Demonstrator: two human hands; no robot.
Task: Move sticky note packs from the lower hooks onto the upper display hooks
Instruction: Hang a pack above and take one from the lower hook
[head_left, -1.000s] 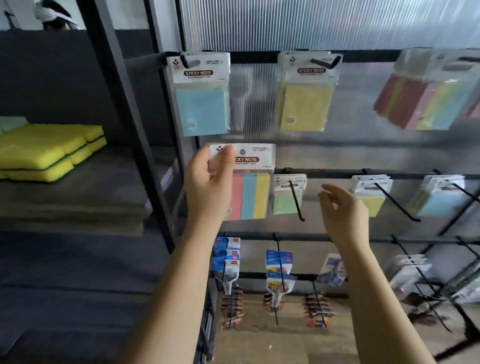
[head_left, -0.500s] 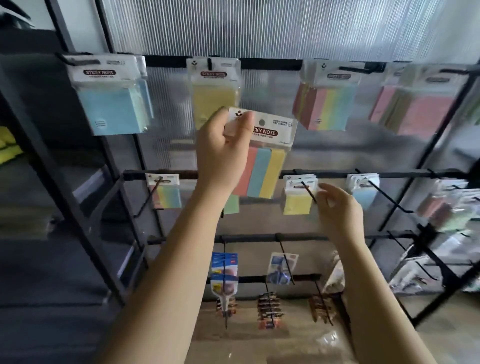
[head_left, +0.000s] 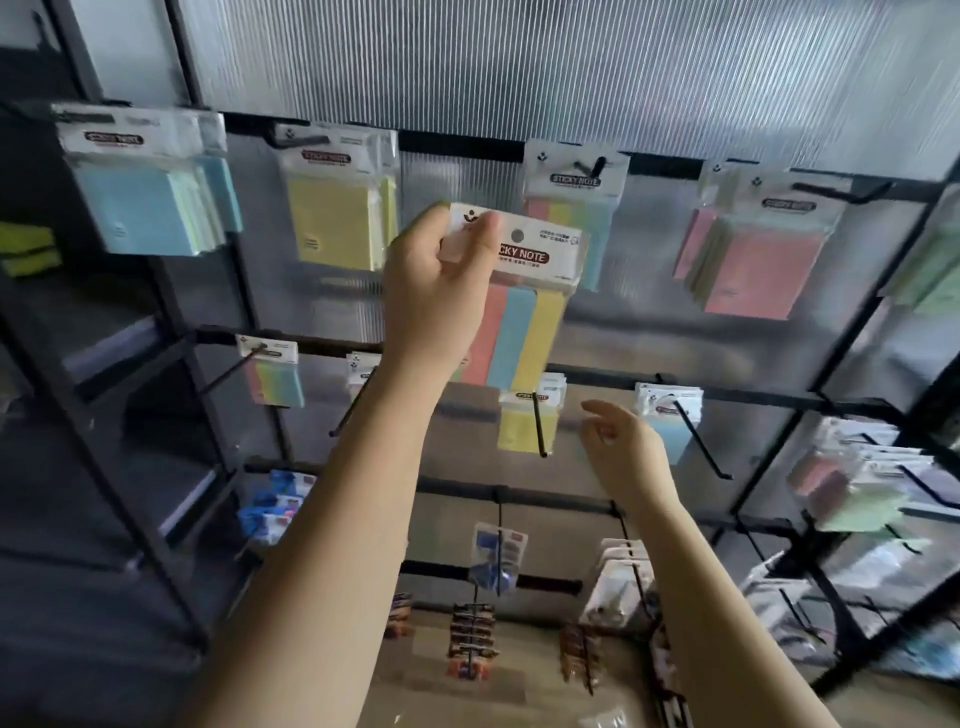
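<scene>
left hand (head_left: 436, 291): fingers pinching pack (head_left: 519, 291) header, strips hanging below | right hand (head_left: 623, 457): fingers loose, holding nothing

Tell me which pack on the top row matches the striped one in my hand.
The striped pack third from the left, just behind the held pack; the others are single-colour.

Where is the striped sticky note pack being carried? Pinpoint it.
In the head view, centre frame, the striped sticky note pack is gripped by the left hand, between the upper-row yellow pack and the hung striped pack.
</scene>
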